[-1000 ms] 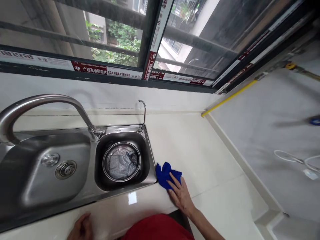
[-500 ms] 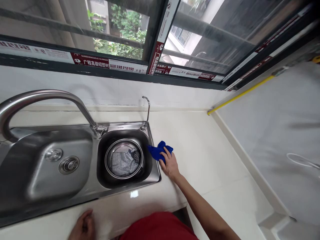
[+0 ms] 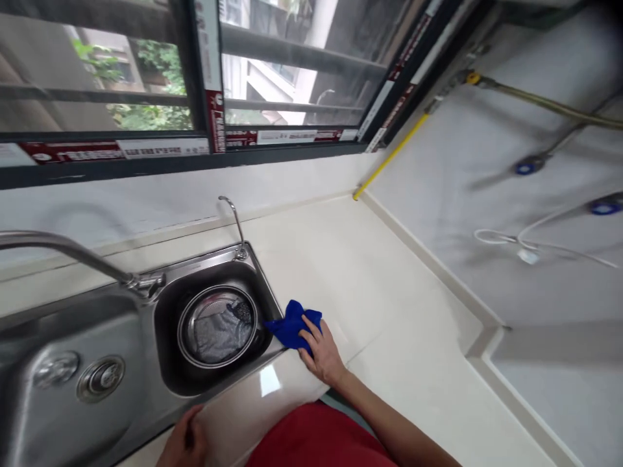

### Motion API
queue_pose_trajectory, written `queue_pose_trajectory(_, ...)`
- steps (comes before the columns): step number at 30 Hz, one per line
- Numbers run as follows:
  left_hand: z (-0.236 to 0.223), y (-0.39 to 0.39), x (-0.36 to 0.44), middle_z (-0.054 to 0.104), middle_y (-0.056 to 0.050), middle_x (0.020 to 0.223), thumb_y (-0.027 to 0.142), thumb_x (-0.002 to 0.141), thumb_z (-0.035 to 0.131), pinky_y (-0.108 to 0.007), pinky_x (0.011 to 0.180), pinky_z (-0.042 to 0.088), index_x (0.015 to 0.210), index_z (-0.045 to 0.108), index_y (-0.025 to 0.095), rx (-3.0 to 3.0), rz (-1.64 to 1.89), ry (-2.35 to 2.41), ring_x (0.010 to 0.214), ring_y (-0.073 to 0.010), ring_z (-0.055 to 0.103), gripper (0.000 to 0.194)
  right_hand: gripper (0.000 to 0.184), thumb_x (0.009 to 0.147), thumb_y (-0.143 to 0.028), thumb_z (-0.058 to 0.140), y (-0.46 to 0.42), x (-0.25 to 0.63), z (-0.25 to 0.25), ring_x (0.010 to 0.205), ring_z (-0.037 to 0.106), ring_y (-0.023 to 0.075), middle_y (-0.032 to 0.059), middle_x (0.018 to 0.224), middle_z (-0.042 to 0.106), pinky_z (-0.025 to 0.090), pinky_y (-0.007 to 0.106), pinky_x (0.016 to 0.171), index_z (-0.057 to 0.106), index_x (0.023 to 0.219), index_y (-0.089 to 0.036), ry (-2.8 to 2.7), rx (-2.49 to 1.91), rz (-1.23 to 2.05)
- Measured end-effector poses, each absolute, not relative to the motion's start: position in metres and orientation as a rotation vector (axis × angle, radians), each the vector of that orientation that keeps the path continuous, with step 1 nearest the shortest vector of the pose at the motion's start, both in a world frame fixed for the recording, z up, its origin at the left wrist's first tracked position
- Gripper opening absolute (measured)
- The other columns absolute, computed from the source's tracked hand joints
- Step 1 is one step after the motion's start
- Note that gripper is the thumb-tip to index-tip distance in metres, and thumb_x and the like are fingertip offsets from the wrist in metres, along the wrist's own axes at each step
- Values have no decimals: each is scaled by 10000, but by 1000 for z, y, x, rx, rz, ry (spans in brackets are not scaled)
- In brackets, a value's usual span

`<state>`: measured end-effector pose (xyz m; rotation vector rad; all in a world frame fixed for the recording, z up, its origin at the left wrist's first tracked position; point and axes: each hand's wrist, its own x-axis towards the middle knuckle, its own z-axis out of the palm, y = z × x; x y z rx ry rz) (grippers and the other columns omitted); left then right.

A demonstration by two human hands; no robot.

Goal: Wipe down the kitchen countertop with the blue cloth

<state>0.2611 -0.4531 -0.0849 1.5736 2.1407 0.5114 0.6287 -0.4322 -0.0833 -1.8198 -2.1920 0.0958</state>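
cloth (image 3: 291, 324), crumpled blue fabric under r hand (image 3: 322, 353), overlaps metal sink (image 3: 150, 350).

countertop (image 3: 389, 285): pale, glossy | inset: steel double sink (image 3: 146, 340) | on top: blue cloth (image 3: 291, 322), overlapping sink's rim

Cloth (image 3: 291, 326) under right hand (image 3: 325, 355), over right edge of sink (image 3: 148, 347)
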Motion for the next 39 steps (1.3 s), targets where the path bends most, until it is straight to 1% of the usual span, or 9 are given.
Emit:
queue_pose_trajectory(2, -81, -429, 293, 784, -19, 927, 346, 895, 471, -254, 665, 530, 1010, 705, 247, 1898, 711, 1824, 743, -160, 714, 279, 334, 931, -227, 486, -458, 649, -85, 1407, 339, 313, 175, 1530, 385, 264, 620, 1150, 545, 1252, -157, -2137, -1848, 64)
queue_pose_trajectory(6, -71, -386, 366, 773, -29, 996, 259, 942, 463, -244, 801, 559, 1087, 667, 212, 2242, 866, 1240, 871, -139, 717, 255, 324, 960, -270, 463, -506, 709, -91, 1385, 385, 311, 184, 1528, 385, 315, 598, 1127, 549, 1250, -153, -1902, -2075, -63)
queue_pose_trajectory(11, -71, -365, 438, 677, -101, 1262, 248, 949, 453, -367, 1024, 532, 1284, 569, 177, 2378, 747, 930, 1187, -191, 620, 362, 405, 1003, -362, 375, -538, 775, -97, 1370, 397, 326, 180, 1536, 371, 379, 539, 1081, 543, 1296, -138, -1505, -2465, -215)
queue_pose_trajectory(15, -85, -353, 471, 523, -162, 1462, 306, 946, 465, -501, 1152, 424, 1359, 515, 118, 2422, 677, 993, 1433, -296, 387, 457, 492, 1014, -390, 322, -507, 790, -89, 1332, 403, 388, 122, 1582, 316, 352, 583, 1081, 492, 1411, -153, -1167, -2786, -163)
queue_pose_trajectory(19, -89, -326, 497, 460, -198, 1509, 334, 950, 428, -534, 1187, 355, 1379, 499, 80, 2451, 581, 1007, 1483, -329, 280, 503, 513, 1013, -371, 356, -460, 773, -78, 1350, 365, 416, 32, 1612, 270, 310, 629, 1084, 362, 1523, -307, -1052, -2906, -49)
queue_pose_trajectory(24, -75, -282, 542, 380, -219, 1557, 365, 956, 370, -571, 1205, 254, 1409, 480, 72, 2532, 458, 1076, 1497, -380, 211, 550, 527, 970, -371, 494, -449, 723, -77, 1383, 323, 410, 22, 1616, 264, 217, 639, 1140, 413, 1490, -356, -1347, -2649, 138)
queue_pose_trajectory(30, -70, -255, 589, 314, -239, 1584, 447, 967, 271, -628, 1190, 188, 1472, 398, 94, 2533, 314, 1265, 1498, -411, 179, 629, 547, 929, -443, 582, -498, 712, -85, 1426, 255, 378, -33, 1622, 243, 144, 636, 1189, 445, 1455, -385, -1614, -2252, 200)
queue_pose_trajectory(37, -71, -263, 596, 338, -280, 1554, 510, 951, 215, -639, 1174, 202, 1453, 405, 40, 2676, 404, 1287, 1487, -422, 199, 713, 478, 915, -280, 547, -620, 769, -97, 1380, 355, 337, 91, 1566, 357, 247, 624, 1155, 540, 1392, -256, -1234, -2471, -55)
queue_pose_trajectory(39, -69, -263, 597, 339, -283, 1552, 517, 946, 222, -644, 1166, 214, 1454, 403, 39, 2689, 394, 1279, 1482, -428, 209, 721, 456, 943, -287, 500, -666, 782, -103, 1368, 376, 329, 106, 1555, 371, 281, 608, 1140, 538, 1395, -245, -1094, -2572, -154)
